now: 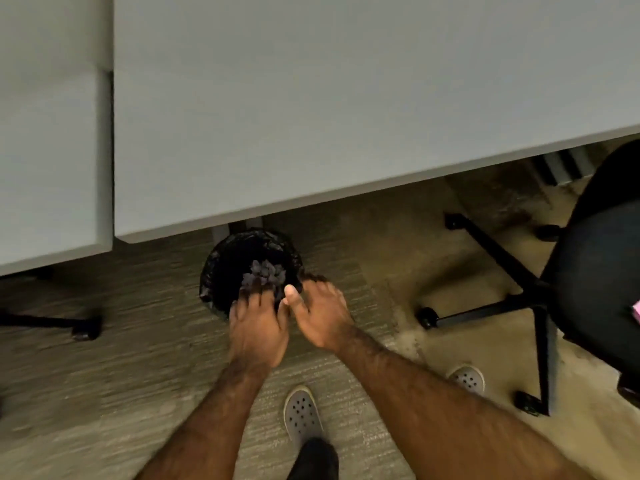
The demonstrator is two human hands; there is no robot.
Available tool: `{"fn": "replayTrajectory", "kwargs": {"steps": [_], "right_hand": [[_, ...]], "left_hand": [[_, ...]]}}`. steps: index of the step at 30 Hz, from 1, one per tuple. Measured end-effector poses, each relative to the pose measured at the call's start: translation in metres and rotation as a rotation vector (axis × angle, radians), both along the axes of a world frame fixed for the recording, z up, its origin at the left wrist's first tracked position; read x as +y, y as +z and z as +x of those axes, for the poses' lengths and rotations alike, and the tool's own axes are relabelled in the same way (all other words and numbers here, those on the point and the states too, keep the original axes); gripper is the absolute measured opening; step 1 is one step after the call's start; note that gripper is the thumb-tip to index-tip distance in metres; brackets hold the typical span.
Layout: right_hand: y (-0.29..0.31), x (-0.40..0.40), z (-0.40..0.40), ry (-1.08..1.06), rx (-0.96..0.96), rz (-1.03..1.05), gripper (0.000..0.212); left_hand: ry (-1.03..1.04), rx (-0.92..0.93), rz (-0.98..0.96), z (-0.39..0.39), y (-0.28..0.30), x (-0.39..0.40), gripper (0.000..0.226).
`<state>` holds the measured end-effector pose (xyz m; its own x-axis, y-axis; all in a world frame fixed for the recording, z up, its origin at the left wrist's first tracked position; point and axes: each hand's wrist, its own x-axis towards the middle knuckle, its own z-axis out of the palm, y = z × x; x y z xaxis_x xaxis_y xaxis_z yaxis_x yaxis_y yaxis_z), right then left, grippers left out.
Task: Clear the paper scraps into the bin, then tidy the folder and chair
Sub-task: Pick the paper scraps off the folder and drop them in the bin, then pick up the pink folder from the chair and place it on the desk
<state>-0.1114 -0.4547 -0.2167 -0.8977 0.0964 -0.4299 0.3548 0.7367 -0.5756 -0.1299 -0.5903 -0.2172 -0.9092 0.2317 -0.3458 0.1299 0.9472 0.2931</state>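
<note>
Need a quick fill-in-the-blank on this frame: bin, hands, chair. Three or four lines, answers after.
1. Both hands, left hand and right hand, are over the black ____.
2. The bin stands on the carpet, partly under the edge of the ____.
3. The paper scraps lie ____ the bin.
4. The chair is on the person's ____ side.

Answers: bin; desk; inside; right

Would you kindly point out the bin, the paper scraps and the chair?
bin (221,268): head view, left rim of its black liner.
paper scraps (263,273): head view, middle of the crumpled pile.
chair (595,271): head view, dark seat.
</note>
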Motion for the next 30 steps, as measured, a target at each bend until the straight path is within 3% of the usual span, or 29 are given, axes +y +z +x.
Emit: {"fn": "replayTrajectory", "kwargs": {"steps": [11, 17, 26, 30], "right_hand": [[0.136, 0.134, 0.073, -0.428, 0.195, -0.041, 0.065], [0.189, 0.240, 0.115, -0.677, 0.284, -0.013, 0.077], [0.196, 0.406, 0.177, -1.041, 0.284, 0.047, 0.068], [0.170, 0.469, 0.211, -1.195, 0.203, -0.054, 0.063]], "left_hand": [[-0.332, -0.041, 0.237, 0.037, 0.135, 0.152, 0.050], [-0.485, 0.008, 0.325, 0.058, 0.182, 0.263, 0.043], [-0.703, -0.054, 0.334, 0.098, 0.207, 0.438, 0.046], [-0.753, -0.107, 0.287, 0.118, 0.192, 0.508, 0.058]]}}
